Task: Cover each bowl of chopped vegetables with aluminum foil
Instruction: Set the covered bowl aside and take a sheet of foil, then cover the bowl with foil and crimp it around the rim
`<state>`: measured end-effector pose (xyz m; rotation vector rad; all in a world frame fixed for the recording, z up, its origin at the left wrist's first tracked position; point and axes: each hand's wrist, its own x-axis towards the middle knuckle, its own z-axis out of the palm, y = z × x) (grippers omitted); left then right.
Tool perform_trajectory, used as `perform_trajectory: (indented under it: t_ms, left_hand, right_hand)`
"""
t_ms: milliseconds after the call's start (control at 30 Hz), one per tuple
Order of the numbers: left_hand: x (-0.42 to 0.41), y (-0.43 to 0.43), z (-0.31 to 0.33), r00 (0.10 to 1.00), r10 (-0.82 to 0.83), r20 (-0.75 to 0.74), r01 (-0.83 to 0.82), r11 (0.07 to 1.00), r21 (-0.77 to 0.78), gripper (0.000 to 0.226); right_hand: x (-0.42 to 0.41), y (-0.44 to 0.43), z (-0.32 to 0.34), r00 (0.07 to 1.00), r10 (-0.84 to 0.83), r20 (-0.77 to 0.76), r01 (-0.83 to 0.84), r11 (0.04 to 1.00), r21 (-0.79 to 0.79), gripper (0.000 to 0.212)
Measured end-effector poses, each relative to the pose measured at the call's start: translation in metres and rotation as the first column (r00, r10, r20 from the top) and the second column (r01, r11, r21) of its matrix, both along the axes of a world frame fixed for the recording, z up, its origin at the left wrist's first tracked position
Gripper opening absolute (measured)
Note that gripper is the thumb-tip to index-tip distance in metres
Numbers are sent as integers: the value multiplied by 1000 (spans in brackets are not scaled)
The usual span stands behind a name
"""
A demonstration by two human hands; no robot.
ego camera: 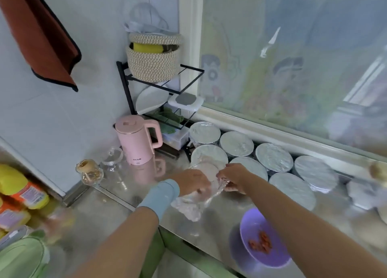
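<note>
Both hands work on a bowl [206,169] near the middle of the steel counter, over which a sheet of aluminum foil [188,206] is draped, hanging down toward me. My left hand [194,183] presses and grips the foil at the bowl's left side. My right hand [232,178] pinches the foil at its right side. Several foil-covered bowls [274,157] stand in rows behind and to the right, along the window sill. An uncovered purple bowl [259,238] with red chopped pieces sits at the counter's near edge.
A pink kettle [137,139], a glass lid [113,156] and a small glass jar [89,172] stand to the left. A black wire rack [159,87] with a woven basket fills the corner. Yellow packets [18,189] lie at far left.
</note>
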<state>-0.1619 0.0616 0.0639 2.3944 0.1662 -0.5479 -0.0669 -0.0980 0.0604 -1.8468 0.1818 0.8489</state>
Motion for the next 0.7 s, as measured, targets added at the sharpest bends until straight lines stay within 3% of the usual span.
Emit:
perform_trajectory:
  t_ms: [67, 200, 300, 533, 700]
  left_hand:
    - [4, -31, 6, 994, 108, -12, -108, 992, -65, 25]
    - [17, -90, -16, 966, 221, 135, -217, 975, -42, 26]
    - [19, -131, -42, 977, 155, 146, -155, 988, -15, 40]
    - [-3, -195, -89, 999, 32, 37, -35, 995, 88, 37]
    - [-13, -197, -117, 999, 39, -14, -37, 993, 109, 75]
  right_hand:
    - [-1, -44, 2, 999, 12, 35, -9, 997, -80, 22]
    - [-8, -131, -3, 998, 16, 62, -5, 987, -162, 23]
    - [-14, -189, -18, 998, -18, 56, 28, 983, -184, 25]
    - [-30, -256, -82, 965, -106, 242, 169, 951, -258, 27]
    - [-32, -244, -124, 947, -95, 307, 194, 930, -312, 30]
